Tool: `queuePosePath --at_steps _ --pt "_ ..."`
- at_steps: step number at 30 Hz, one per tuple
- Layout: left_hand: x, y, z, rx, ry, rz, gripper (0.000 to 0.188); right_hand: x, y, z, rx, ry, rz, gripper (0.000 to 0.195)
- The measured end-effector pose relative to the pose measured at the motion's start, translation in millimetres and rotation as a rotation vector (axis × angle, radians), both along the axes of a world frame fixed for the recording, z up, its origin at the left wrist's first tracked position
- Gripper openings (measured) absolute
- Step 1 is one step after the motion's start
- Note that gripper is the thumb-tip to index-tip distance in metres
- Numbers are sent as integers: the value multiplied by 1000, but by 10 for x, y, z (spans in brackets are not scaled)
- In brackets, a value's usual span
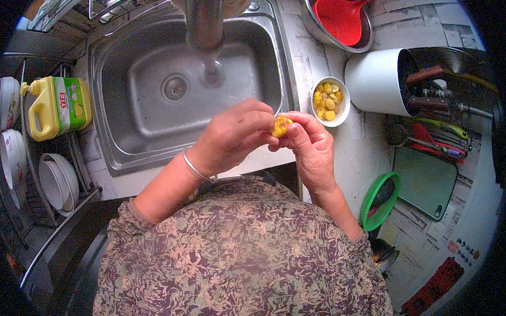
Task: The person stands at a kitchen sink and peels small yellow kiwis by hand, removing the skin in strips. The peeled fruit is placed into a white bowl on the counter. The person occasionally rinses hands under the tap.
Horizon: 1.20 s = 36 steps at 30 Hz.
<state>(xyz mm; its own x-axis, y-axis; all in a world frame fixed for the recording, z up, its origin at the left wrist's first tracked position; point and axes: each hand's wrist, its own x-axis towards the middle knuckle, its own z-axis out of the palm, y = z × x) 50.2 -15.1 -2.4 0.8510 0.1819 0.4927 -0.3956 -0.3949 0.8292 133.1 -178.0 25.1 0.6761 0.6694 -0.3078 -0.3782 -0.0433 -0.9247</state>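
A small yellow piece with brown patches, which looks like a peeled chestnut (281, 127), is held in front of my body near the sink's front right corner. The thumb and fingers of my right hand (313, 143) grip it from the right. From the other side, the bent fingers of my left hand (239, 131), with a silver bangle at the wrist, touch it; these fingertips are partly hidden. Just beyond my right hand, a white bowl (346, 106) on the counter holds several similar yellow pieces, apparently in liquid.
A stainless steel sink (151, 115) lies ahead under a faucet (204, 22). Yellow detergent jug (59, 108) and a rack of bowls (59, 185) stand left. To the right are a metal basin with a red ladle (340, 21), a white utensil holder (375, 82) and a green basket (394, 182).
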Motion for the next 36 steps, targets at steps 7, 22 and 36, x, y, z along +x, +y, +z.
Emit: queuePosePath --at_steps 7,22,36 --pt "-17 -7 -14 -11 76 22 21 -5 38 -31 52 104 -30 28" --pt "-35 0 -22 143 -40 25 25 -6 28 -57 71 185 7 26" --pt "-84 -7 -114 127 -44 23 26 -16 35 -100 46 221 18 27"
